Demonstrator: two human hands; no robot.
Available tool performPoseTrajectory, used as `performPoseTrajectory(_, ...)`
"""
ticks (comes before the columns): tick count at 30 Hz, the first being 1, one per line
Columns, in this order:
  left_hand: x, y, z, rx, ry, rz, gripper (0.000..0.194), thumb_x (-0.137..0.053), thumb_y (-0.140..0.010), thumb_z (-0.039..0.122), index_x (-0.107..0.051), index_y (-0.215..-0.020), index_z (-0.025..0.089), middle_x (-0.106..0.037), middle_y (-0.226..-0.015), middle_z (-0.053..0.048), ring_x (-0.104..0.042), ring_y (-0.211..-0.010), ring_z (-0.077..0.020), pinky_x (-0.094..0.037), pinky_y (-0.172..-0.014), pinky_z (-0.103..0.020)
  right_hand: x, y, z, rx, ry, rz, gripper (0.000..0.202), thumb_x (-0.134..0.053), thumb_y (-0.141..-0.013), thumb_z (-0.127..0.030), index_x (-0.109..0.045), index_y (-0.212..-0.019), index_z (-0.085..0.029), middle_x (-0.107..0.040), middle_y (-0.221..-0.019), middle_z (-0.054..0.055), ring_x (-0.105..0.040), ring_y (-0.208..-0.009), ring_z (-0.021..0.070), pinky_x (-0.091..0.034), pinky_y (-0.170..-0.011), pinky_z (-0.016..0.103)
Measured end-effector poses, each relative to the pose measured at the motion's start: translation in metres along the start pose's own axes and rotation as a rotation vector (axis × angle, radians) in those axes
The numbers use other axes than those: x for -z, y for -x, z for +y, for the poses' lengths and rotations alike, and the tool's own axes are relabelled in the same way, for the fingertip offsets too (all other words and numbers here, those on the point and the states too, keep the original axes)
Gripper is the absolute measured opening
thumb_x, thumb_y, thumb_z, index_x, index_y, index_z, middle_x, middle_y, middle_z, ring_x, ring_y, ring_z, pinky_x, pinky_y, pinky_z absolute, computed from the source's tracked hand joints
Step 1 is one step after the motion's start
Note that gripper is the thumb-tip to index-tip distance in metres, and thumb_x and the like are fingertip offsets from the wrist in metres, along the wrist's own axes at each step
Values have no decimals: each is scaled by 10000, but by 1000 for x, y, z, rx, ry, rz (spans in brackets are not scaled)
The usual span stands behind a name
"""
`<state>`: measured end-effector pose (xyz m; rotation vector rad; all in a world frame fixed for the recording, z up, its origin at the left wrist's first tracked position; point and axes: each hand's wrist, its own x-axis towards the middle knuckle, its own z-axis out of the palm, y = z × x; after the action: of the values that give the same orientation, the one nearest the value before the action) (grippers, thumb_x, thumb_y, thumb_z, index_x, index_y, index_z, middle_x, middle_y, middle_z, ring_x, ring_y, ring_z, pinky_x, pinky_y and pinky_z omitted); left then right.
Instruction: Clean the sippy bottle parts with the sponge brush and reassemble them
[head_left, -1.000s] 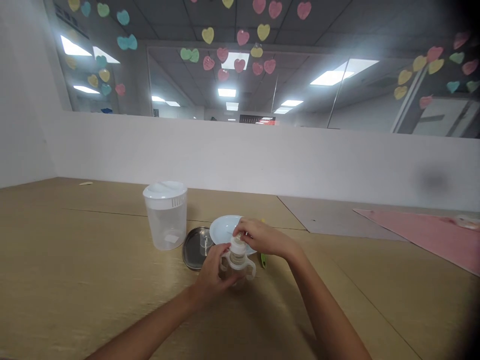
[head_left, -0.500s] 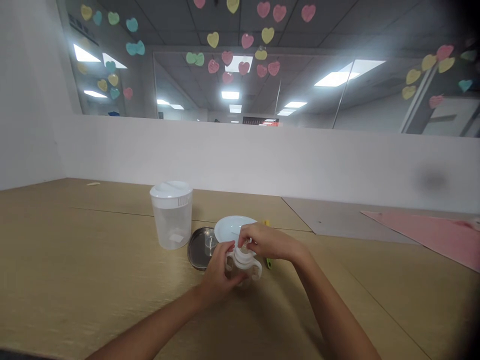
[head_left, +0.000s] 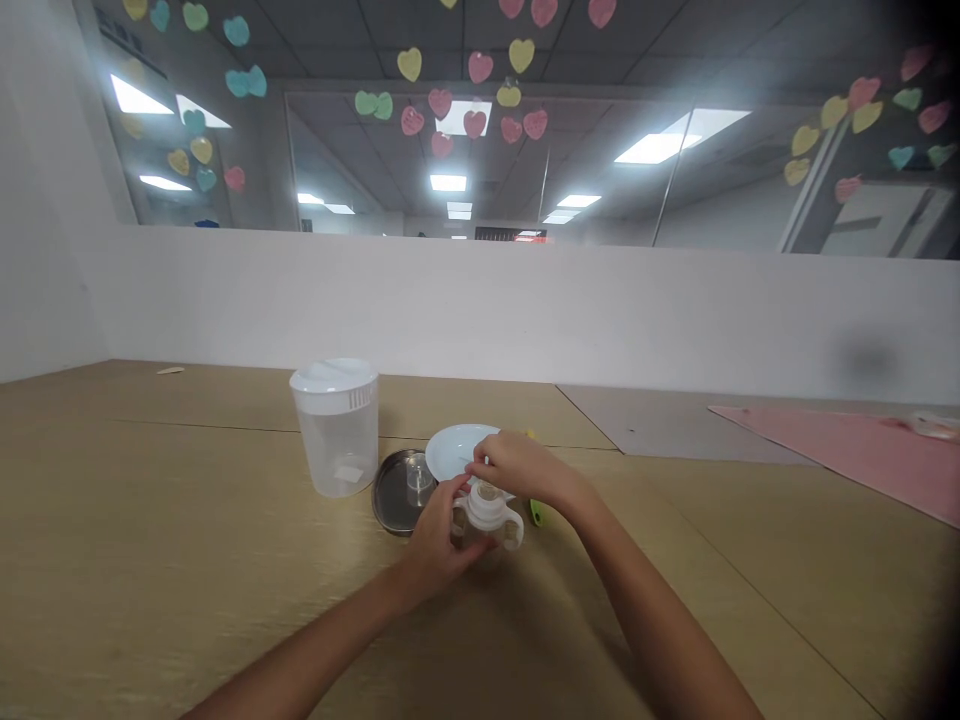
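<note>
Head view: my left hand (head_left: 433,538) clamps a bottle (head_left: 489,512), likely light and stiff, best held by body or handle (head_left: 515,531); whether my right hand (head_left: 519,466) pinches anything, I cannot tell.

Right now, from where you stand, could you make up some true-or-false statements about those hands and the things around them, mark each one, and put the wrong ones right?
1. The left hand holds a two-handled bottle. True.
2. The clear bucket stands uncovered. False: a white lid sits on the clear bucket.
3. A small clear object stands in the metal tray. True.
4. The pink sheet lies to the left of the bucket. False: the pink sheet lies far to the right.
5. The right hand is close to the top of the bottle. True.
</note>
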<state>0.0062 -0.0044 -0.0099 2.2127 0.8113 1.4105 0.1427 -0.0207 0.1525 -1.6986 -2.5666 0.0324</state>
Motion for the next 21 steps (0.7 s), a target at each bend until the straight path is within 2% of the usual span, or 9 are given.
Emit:
performPoseTrajectory(2, 0, -1, -1, -11, 8, -8, 643, -689, -738, 360, -366, -1273, 208, -529, -1210, -106, -526, -1070, -244, -437, -905, -388, 3, 1, 1, -7, -21, -6, 376, -441, -883, -395, -613, -649, -156, -598, -642, 38, -478, -563, 118, -238, -517, 247)
performPoseTrajectory(4, 0, -1, -2, -16, 17, -10, 602, -679, -748, 340, -388, -1259, 211, -539, -1198, -99, -530, -1064, -243, -444, -897, -386, 6, 4, 3, 28, -62, -22, 318, -499, -851, -428, -641, -744, -164, -615, -687, 30, -496, -578, 116, -260, -527, 237)
performPoseTrajectory(8, 0, -1, -1, -23, 20, -2, 586, -670, -756, 332, -401, -1260, 205, -532, -1221, -101, -513, -1103, -247, -426, -937, -397, 10, 9, 8, 107, -82, -71, 135, -548, -776, -233, -627, -875, -185, -615, -732, 1, -502, -614, 106, -273, -544, 214)
performPoseTrajectory(10, 0, 0, 0, -18, 27, -6, 591, -667, -756, 344, -400, -1261, 196, -532, -1225, -106, -516, -1104, -244, -428, -936, -394, 8, 9, 8, 104, -70, -84, 142, -503, -748, -158, -608, -841, -179, -604, -732, 5, -492, -625, 111, -263, -531, 212)
performPoseTrajectory(15, 0, 1, -1, 3, 57, -37, 599, -651, -761, 329, -393, -1282, 184, -527, -1259, -113, -511, -1141, -243, -424, -960, -386, 3, 6, 5, 36, -38, -76, 216, -441, -732, -111, -586, -879, -172, -615, -768, 32, -512, -642, 134, -258, -523, 229)
performPoseTrajectory(18, 1, 0, -2, 20, 73, -59, 608, -659, -746, 303, -399, -1283, 184, -526, -1273, -110, -507, -1157, -247, -416, -975, -388, 1, 5, 8, 26, -60, -65, 210, -473, -765, -185, -589, -940, -183, -636, -820, 39, -543, -676, 146, -283, -543, 228)
performPoseTrajectory(21, 2, -2, 1, 68, 87, -75, 636, -682, -724, 321, -406, -1280, 186, -543, -1253, -112, -525, -1135, -252, -431, -953, -391, 0, 4, 14, 19, -71, -59, 282, -529, -793, -381, -598, -991, -192, -652, -877, 51, -576, -728, 169, -316, -576, 234)
